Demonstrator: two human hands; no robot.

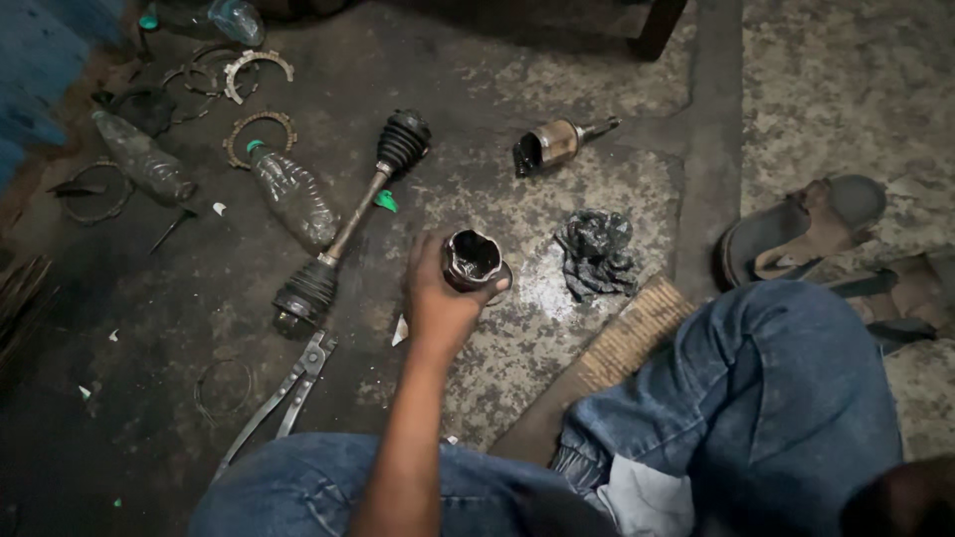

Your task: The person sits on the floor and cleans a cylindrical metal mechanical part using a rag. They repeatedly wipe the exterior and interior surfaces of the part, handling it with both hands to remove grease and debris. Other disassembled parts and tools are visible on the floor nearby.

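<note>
Left hand [438, 298], fingers clenched around greasy dark metal joint cup [474, 261] above stained concrete floor [557, 328], beside booted axle shaft [353, 214]; grease-slick grip risking a drop. Right hand unseen.

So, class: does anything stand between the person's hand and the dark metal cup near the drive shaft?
Nothing visible does. The left hand already has the dark metal cup in its grip, fingers wrapped round its side. The drive shaft and the greasy bag lie apart on the floor.
</note>
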